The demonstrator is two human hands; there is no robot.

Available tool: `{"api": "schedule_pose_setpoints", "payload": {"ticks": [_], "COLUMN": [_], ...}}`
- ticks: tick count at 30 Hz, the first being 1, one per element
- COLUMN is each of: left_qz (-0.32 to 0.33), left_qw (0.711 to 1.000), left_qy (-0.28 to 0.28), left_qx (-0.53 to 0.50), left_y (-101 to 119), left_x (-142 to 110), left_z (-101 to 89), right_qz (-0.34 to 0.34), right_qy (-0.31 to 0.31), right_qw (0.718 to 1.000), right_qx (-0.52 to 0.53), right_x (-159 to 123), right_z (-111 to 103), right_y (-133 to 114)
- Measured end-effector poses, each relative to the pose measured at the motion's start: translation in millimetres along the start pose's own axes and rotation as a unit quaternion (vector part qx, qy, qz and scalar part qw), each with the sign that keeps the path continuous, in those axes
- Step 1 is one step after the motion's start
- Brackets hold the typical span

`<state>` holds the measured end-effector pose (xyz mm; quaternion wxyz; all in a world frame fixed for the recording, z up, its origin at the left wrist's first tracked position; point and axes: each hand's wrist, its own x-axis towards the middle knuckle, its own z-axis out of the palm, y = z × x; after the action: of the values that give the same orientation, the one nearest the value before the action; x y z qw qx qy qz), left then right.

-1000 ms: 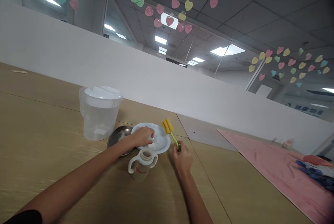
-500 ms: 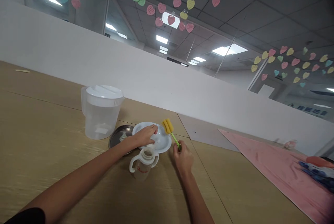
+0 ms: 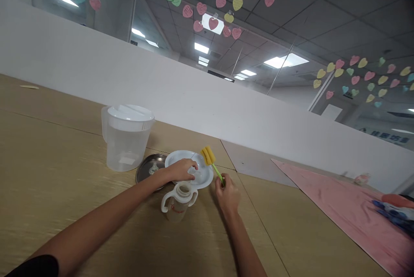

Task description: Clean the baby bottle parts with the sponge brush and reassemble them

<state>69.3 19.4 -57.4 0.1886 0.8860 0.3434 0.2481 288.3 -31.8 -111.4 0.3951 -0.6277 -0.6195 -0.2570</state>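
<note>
In my right hand [image 3: 228,195] is the green handle of a bottle brush [image 3: 208,155], its yellow sponge head pointing up and away from me. My left hand [image 3: 183,170] reaches over a white dish [image 3: 206,178], thumb and fingers apart; the dish's inside is partly hidden under it. Just in front of the dish stands a clear baby bottle [image 3: 177,210] with a white two-handled collar and an uncovered mouth. A round metal tray [image 3: 141,174] sits left of the dish, with a clear bottle nipple [image 3: 153,168] on it.
A lidded clear pitcher [image 3: 124,147] of water stands behind the tray on the left. To the right, a pink cloth [image 3: 336,203] covers part of the table, with blue and orange items [image 3: 396,208] at its far edge. A white wall [image 3: 181,96] closes off the back.
My left hand's fingers have spread and shifted slightly over the dish. The right hand keeps the brush in nearly the same place. The whole view has shifted a little.
</note>
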Motion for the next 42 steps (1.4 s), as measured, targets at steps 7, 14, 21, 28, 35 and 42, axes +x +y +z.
{"api": "schedule_pose_setpoints", "payload": {"ticks": [7,14,21,28,35,42], "left_qz": [-0.020,-0.051,0.017,0.105,0.104,0.108], "left_qw": [0.999,0.989,0.973,0.980,0.980,0.978], "left_qy": [0.030,0.142,0.204,0.137,0.125,0.128], "left_qx": [0.001,-0.007,-0.104,-0.102,-0.118,-0.128], "left_y": [1.7,5.6,19.1,37.7,45.5,49.7], "left_x": [0.7,4.5,3.3,-2.1,-6.0,-6.3], "left_z": [-1.0,-30.6,-51.5,-51.2,-53.8,-55.2], "right_qz": [0.001,-0.029,-0.143,-0.202,-0.217,-0.234], "right_qy": [0.005,0.027,0.079,0.116,0.125,0.102], "right_qw": [1.000,0.999,0.981,0.967,0.964,0.964], "right_qx": [0.007,0.018,0.102,0.104,0.090,0.076], "right_x": [0.0,-0.2,0.8,0.4,0.0,-1.4], "right_z": [1.1,-1.4,-11.0,-13.4,-14.0,-12.4], "right_y": [1.5,0.5,-6.4,-3.3,-3.4,-2.8]}}
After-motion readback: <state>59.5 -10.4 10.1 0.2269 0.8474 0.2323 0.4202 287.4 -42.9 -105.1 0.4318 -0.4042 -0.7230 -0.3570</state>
